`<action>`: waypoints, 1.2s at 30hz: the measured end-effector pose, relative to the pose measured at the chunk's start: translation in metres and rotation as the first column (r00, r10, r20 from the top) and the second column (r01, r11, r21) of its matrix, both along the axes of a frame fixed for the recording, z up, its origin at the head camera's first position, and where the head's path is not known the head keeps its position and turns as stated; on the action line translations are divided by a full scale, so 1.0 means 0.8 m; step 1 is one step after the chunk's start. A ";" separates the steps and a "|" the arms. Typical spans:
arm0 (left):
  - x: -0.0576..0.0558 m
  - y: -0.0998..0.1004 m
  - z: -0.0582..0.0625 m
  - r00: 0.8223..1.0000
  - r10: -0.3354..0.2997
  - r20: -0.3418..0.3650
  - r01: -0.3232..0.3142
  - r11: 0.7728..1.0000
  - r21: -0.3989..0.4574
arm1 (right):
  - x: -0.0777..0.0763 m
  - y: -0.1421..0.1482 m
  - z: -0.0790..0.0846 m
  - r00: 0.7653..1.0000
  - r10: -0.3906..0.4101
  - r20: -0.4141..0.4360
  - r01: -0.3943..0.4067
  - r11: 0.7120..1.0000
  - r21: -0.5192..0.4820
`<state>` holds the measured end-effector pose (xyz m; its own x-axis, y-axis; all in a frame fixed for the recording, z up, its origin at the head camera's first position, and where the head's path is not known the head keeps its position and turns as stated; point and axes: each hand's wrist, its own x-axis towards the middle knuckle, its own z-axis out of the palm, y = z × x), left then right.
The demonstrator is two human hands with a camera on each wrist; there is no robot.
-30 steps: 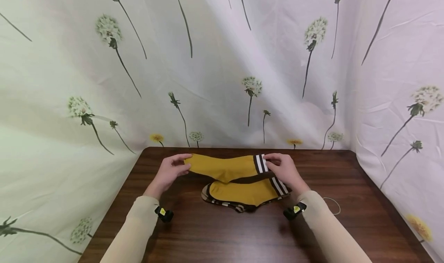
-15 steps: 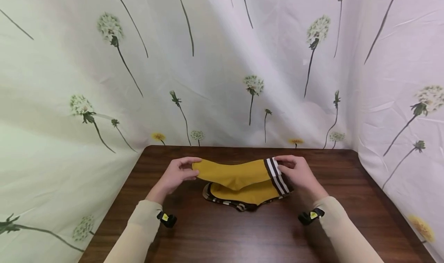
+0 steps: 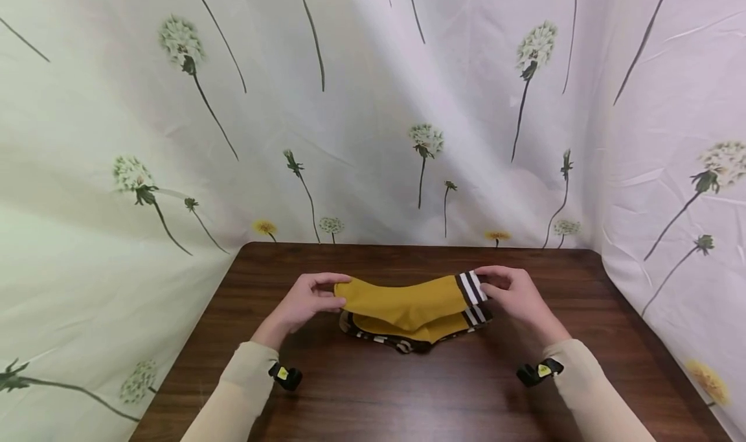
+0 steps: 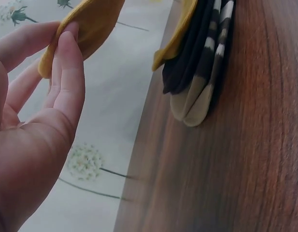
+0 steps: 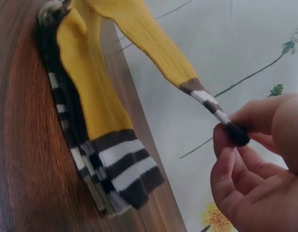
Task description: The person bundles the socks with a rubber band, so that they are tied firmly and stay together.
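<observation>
The sock (image 3: pixel 402 299), yellow with a white-banded dark cuff, stretches left to right in the head view, lifted at both ends above a stack of socks (image 3: pixel 403 347) on the dark wooden surface (image 3: pixel 396 397). Your left grip (image 3: pixel 309 301) pinches the toe at the left end; your right grip (image 3: pixel 519 294) pinches the cuff at the right end. The sock sags in the middle, in front of part of the lower sock (image 3: pixel 438 332), another yellow one, so you cannot tell whether the two touch there. A flowered cloth (image 3: pixel 373 138) hangs beyond the far edge.

In the left wrist view, your thumb and fingertips are closed on the toe with only its fabric between them. The toe is clear of the stack, whose dark and tan toes lie together on the surface.

In the right wrist view, your thumb and fingers are closed on the cuff's edge. The cuff is apart from the stack, where the lower sock's banded cuff lies over dark and patterned ones.
</observation>
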<state>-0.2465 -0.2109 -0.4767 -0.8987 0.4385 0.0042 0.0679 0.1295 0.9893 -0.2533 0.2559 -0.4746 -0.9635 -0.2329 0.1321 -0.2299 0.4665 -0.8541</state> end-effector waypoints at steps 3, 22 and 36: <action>0.003 0.003 0.000 1.000 -0.014 0.002 0.014 1.000 -0.008 | 0.004 0.005 0.001 1.000 0.001 0.008 -0.001 1.000 -0.005; 0.012 0.021 -0.032 0.999 -0.039 0.011 0.039 0.998 -0.053 | 0.010 0.028 -0.013 0.995 0.094 0.025 -0.094 0.996 0.007; 0.013 0.026 -0.052 0.996 0.089 -0.032 -0.092 0.991 -0.094 | 0.003 0.022 -0.032 0.999 0.051 -0.010 -0.049 0.992 0.114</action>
